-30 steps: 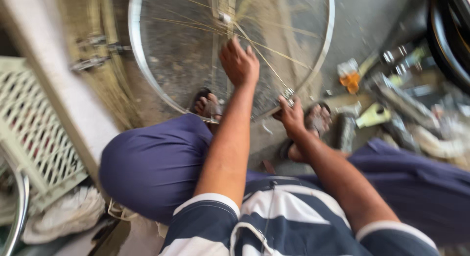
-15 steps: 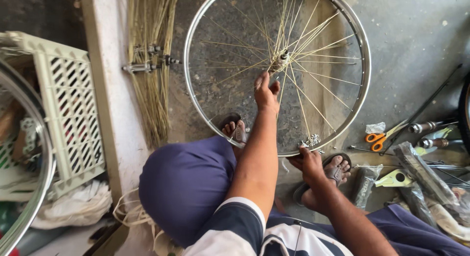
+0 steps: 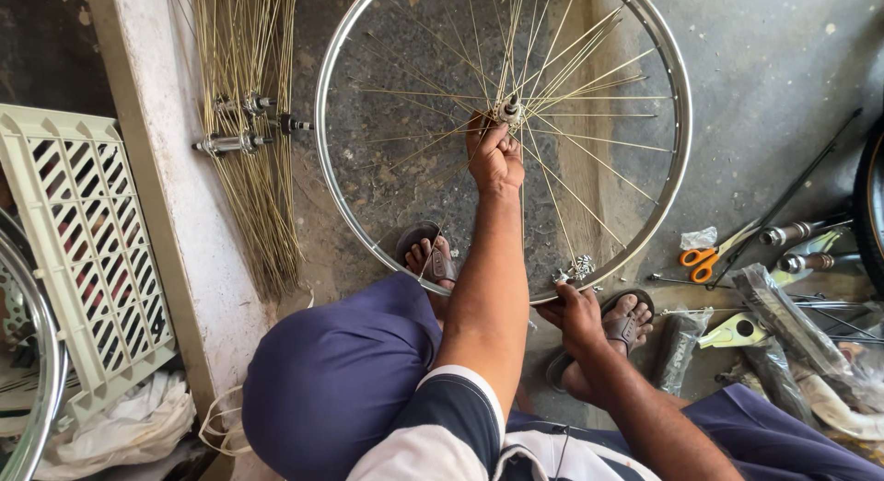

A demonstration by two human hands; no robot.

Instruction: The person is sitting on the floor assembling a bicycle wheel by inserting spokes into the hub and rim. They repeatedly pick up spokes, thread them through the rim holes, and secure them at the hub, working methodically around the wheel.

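Left hand (image 3: 494, 157): 1 — fist closed round the hub (image 3: 509, 110).
Right hand (image 3: 575, 315): 1 — pinching the near wheel rim (image 3: 354, 225).
Scissors (image 3: 702, 259): 1, right.

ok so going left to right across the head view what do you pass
white crate → bundle of spokes → left hand at the wheel hub → right hand at the rim → orange scissors

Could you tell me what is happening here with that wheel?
A seated person holds a bicycle wheel rim upright on the floor. The left hand grips spokes beside the hub, while the right hand is at the rim's lower edge. Loose spokes lean against the wall, and orange scissors lie nearby.
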